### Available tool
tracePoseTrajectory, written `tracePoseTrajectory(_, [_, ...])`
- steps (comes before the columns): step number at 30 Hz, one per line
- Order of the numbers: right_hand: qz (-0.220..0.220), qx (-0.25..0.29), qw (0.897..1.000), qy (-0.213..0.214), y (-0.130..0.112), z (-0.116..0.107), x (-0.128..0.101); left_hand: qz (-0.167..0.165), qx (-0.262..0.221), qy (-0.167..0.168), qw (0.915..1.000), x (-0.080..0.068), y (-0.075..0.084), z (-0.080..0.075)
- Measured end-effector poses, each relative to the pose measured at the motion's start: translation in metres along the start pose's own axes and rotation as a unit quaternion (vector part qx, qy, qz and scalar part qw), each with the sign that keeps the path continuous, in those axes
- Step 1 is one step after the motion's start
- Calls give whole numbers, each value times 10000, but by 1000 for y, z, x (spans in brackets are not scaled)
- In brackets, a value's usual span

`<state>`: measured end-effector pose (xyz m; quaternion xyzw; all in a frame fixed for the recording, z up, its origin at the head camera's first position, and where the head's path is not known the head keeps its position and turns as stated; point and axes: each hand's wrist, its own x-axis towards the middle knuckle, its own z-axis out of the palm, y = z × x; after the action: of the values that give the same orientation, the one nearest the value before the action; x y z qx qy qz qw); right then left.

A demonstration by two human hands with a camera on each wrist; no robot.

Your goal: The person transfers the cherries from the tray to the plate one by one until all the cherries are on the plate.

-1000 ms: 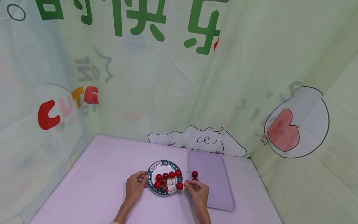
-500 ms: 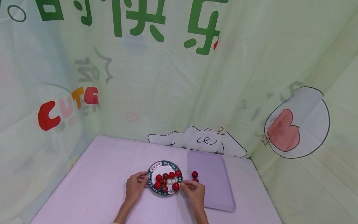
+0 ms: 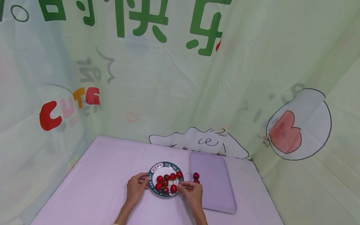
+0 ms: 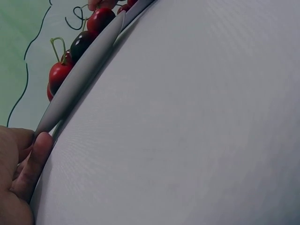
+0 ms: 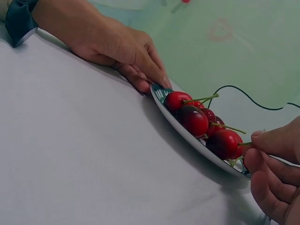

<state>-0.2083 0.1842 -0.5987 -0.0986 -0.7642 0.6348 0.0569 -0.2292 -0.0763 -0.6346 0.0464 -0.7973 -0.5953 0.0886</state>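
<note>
A white plate with a dark green lettered rim [image 3: 164, 163] sits on the lilac table and holds several red cherries [image 3: 166, 180]. My left hand [image 3: 146, 182] grips the plate's left rim; the left wrist view shows the thumb [image 4: 33, 157] under the rim [image 4: 84, 70]. My right hand [image 3: 182, 186] pinches the green stem of one cherry [image 3: 173, 188] at the near right of the plate. In the right wrist view, that cherry [image 5: 225, 143] rests just inside the rim [image 5: 161, 93] beside my fingertips [image 5: 269, 140]. The left hand [image 5: 122, 47] is on the far side.
A lilac tray [image 3: 217, 190] lies right of the plate, with two cherries [image 3: 196, 176] near its left edge. Printed green fabric walls close the table at the back and on both sides. Bare tablecloth [image 3: 95, 175] stretches to the left.
My right hand has shifted left, bringing the pinched cherry from the plate's right rim further onto the plate. The left hand and plate have stayed put.
</note>
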Motion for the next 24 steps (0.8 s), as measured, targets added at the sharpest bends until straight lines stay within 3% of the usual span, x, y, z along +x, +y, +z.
tracePoseTrajectory(7, [-132,-186,9997,-83,-3,3,2,-52,0,-1,10000,1,-1,1])
tracePoseTrajectory(18, [40,-538,9985,35,-3,11,5,134,-108,33,9998,2,-4,1])
tracePoseTrajectory(24, [110,-576,9983,72,-2,12,6,55,-101,4,9999,2,-3,1])
